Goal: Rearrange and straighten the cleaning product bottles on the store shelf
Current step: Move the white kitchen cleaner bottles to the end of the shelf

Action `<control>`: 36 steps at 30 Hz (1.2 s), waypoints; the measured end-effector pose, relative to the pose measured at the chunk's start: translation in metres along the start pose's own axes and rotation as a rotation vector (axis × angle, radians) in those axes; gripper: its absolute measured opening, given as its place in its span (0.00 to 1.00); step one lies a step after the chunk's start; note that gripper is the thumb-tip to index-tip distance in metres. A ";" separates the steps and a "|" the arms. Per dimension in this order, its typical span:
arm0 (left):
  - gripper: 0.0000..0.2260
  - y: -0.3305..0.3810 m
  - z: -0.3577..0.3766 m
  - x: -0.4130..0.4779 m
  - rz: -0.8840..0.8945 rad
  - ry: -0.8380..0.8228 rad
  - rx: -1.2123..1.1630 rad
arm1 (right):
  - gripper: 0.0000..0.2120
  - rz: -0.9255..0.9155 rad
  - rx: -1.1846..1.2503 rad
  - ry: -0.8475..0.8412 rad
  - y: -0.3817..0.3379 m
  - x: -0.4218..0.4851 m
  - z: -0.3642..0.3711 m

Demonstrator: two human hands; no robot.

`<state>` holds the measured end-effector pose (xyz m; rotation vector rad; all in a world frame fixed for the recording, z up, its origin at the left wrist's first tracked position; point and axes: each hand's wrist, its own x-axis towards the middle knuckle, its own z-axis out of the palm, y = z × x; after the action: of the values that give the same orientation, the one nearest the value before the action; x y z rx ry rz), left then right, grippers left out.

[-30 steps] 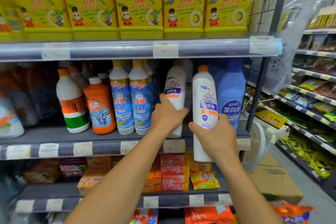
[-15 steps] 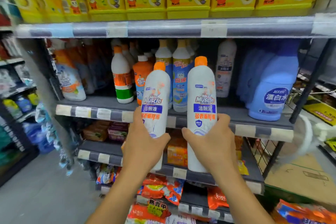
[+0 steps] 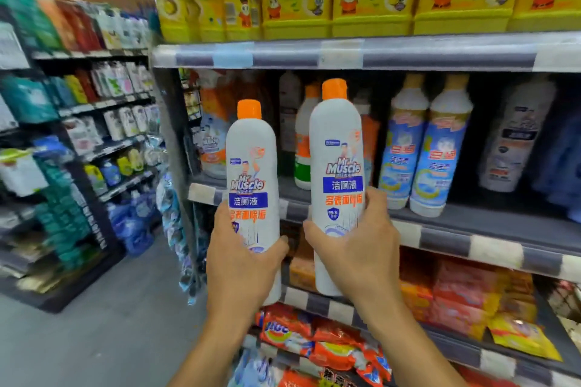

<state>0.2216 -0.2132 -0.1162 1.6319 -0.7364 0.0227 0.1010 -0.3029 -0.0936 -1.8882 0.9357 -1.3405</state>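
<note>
Two orange-capped white cleaner bottles are held upright at centre frame, in front of the middle shelf and clear of it. The left hand wraps the lower body of the left bottle, and the right hand clasps the right bottle likewise. The smooth, rigid plastic looks slippery and the bottles likely weighty, so a low, full-handed hold suits them. Blue-labelled bottles stand shelved at right.

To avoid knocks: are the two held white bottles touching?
Apart. The head view shows a clear gap between the left bottle and the right bottle.
</note>
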 end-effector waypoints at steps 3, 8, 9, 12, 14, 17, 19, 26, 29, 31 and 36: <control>0.32 -0.022 -0.032 0.033 0.050 -0.002 0.003 | 0.30 -0.029 -0.035 0.019 -0.013 0.003 0.047; 0.35 -0.064 -0.078 0.082 0.043 -0.025 0.039 | 0.31 0.055 -0.061 0.019 -0.024 0.000 0.121; 0.37 -0.073 -0.086 0.091 0.039 -0.039 0.055 | 0.31 0.072 -0.087 0.025 -0.026 0.002 0.136; 0.36 -0.096 -0.102 0.114 0.057 -0.088 0.060 | 0.32 0.142 -0.168 0.053 -0.032 0.012 0.170; 0.36 -0.106 -0.108 0.124 0.068 -0.129 0.055 | 0.31 0.181 -0.231 0.075 -0.035 0.024 0.186; 0.35 -0.113 -0.111 0.135 0.070 -0.177 0.046 | 0.30 0.227 -0.279 0.101 -0.039 0.049 0.201; 0.32 -0.112 -0.111 0.142 0.089 -0.203 0.055 | 0.31 0.237 -0.290 0.109 -0.039 0.071 0.209; 0.29 -0.103 -0.095 0.157 0.093 -0.205 0.072 | 0.34 0.269 -0.267 0.125 -0.022 0.146 0.228; 0.30 -0.097 -0.084 0.164 0.126 -0.214 0.088 | 0.31 0.233 -0.272 0.112 -0.007 0.168 0.233; 0.30 -0.095 -0.078 0.167 0.134 -0.217 0.090 | 0.31 0.206 -0.278 0.105 0.002 0.180 0.239; 0.30 -0.095 -0.065 0.167 0.137 -0.195 0.074 | 0.33 0.217 -0.293 0.091 0.022 0.206 0.261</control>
<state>0.4241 -0.2286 -0.1165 1.6666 -1.0064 -0.0112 0.3933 -0.4624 -0.0806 -1.8816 1.4051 -1.2189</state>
